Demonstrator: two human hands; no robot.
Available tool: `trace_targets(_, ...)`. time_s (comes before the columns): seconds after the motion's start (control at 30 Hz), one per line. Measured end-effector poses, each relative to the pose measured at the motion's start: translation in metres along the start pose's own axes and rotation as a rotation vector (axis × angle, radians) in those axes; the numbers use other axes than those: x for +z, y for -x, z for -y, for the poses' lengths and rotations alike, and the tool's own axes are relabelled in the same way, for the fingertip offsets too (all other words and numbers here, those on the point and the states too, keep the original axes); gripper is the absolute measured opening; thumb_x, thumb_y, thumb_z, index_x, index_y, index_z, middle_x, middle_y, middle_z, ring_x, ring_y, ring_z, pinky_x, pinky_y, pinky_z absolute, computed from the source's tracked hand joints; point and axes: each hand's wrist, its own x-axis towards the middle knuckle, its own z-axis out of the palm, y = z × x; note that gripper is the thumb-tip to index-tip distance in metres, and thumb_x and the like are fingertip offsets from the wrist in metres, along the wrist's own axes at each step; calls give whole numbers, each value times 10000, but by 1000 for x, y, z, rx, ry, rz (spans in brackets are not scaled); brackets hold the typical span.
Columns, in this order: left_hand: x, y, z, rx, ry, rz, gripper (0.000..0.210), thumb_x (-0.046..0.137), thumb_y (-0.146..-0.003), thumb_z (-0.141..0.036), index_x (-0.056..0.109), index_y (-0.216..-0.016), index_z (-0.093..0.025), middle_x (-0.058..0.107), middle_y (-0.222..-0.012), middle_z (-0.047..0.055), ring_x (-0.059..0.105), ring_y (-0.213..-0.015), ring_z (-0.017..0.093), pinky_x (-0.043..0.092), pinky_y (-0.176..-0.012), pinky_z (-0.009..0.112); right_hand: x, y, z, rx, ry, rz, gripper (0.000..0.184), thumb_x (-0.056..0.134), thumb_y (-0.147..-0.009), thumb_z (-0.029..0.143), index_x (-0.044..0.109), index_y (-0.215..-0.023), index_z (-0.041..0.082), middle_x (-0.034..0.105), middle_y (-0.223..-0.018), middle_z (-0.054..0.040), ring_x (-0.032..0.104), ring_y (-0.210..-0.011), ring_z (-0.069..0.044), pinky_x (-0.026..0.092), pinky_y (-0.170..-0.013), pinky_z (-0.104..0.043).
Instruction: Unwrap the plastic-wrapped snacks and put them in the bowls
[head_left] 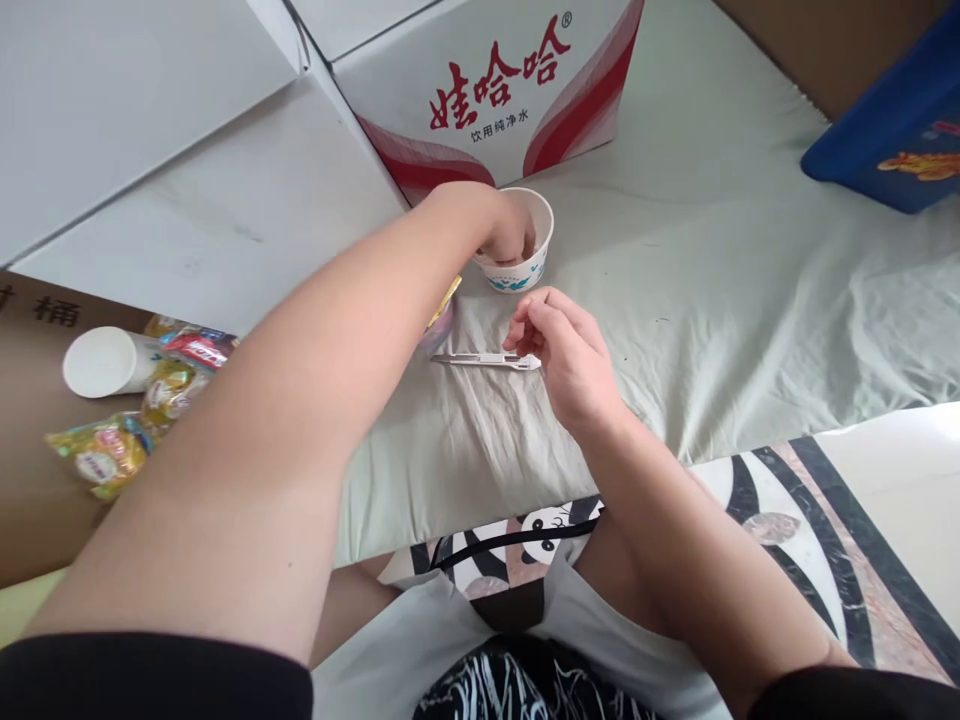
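Observation:
My left hand (pixel 510 230) reaches down into a white paper bowl (pixel 517 278) with a blue-green print. Its fingers are bent together inside the rim, and whatever they grip is hidden. Just in front of the bowl hovers my right hand (pixel 559 345), its fingers loosely curled with nothing visible in them. Beneath those fingertips lies a slim white utility knife (pixel 484 360) on the pale green cloth (pixel 465 440). A small item with a yellow edge (pixel 446 305) shows partly behind my left forearm.
A white carton with red lettering (pixel 502 90) stands behind the bowl. White boxes (pixel 187 220) rise at left. Several wrapped snacks (pixel 105 455) and a white paper cup (pixel 101 362) sit on a brown carton (pixel 37 420). At far right is a blue container (pixel 885 130).

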Motion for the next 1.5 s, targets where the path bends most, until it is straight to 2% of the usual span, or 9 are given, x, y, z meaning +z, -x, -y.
trace_targets(0.1, -27, 38, 2, 3, -211, -9, 174, 525, -858, 37, 665, -830, -63, 686, -966, 1, 639, -1265, 276, 407, -1138, 548, -4, -2, -7, -154, 298, -96, 89, 544, -922, 332, 559, -900, 247, 605, -871, -42, 600, -873, -205, 507, -827, -371)
trace_targets(0.23, -60, 118, 55, 145, -442, -435, 174, 624, -849, -12, 640, -938, -161, 645, -1067, 56, 643, -1151, 243, 507, -1069, 454, 2, -4, -17, -395, 889, -237, 184, 562, -891, 228, 657, -1046, 259, 588, -1353, -137, 459, -1357, -354, 406, -1081, -565)
trace_targets(0.3, -69, 159, 91, 129, -430, -526, 172, 691, -829, -84, 654, -967, -180, 608, -1107, 84, 635, -1159, 270, 493, -1107, 483, 10, -8, -24, -430, 1045, -216, 212, 542, -915, 224, 675, -1075, 267, 496, -1527, -119, 339, -1486, -372, 355, -1126, -593)
trace_targets(0.4, -70, 209, 132, -2, -374, -483, 313, 755, -808, -199, 664, -1108, -200, 538, -1296, 141, 544, -1341, 333, 470, -1149, 506, 24, -19, -35, -419, 1134, -194, 240, 505, -951, 246, 682, -1112, 264, 414, -1630, -98, 243, -1558, -377, 278, -1168, -629)
trace_targets(0.53, -57, 239, 150, -141, -219, -329, 545, 823, -749, -296, 624, -1254, -251, 422, -1503, 149, 382, -1508, 373, 496, -1125, 508, 28, -34, -48, -412, 1159, -194, 288, 466, -981, 289, 675, -1175, 245, 479, -1579, -137, 235, -1567, -384, 184, -1186, -687)
trace_targets(0.87, -40, 193, 150, -29, 85, -249, 476, 804, -729, -381, 616, -1129, -203, 569, -1271, 92, 640, -1164, 248, 558, -1044, 435, -20, -28, -22, -353, 1187, -394, 344, 491, -880, 219, 720, -1136, 230, 648, -1381, -132, 376, -1483, -376, 259, -1178, -649)
trace_targets(1.1, -13, 136, 116, 57, 141, -163, 509, 831, -694, -478, 632, -1091, -230, 534, -1449, 116, 516, -1440, 324, 532, -1128, 497, -44, -36, 0, -373, 1040, -466, 388, 506, -874, 230, 652, -1231, 262, 394, -1642, -109, 138, -1607, -411, 193, -1211, -719)
trace_targets(1.33, 1, 107, 83, 111, 93, -64, 596, 853, -670, -589, 663, -1103, -227, 444, -1594, 157, 391, -1551, 377, 520, -1151, 533, -49, -27, -1, -209, 673, -497, 475, 574, -845, 325, 604, -1308, 223, 475, -1472, -187, 430, -1456, -335, 360, -1212, -595)
trace_targets(1.5, 11, 101, 51, 199, 23, 38, 499, 825, -717, -540, 700, -1090, -234, 475, -1517, 133, 419, -1524, 352, 545, -1130, 505, -63, -33, -6, -156, 470, -533, 505, 557, -820, 283, 557, -1323, 234, 461, -1472, -165, 459, -1442, -283, 370, -1232, -537)
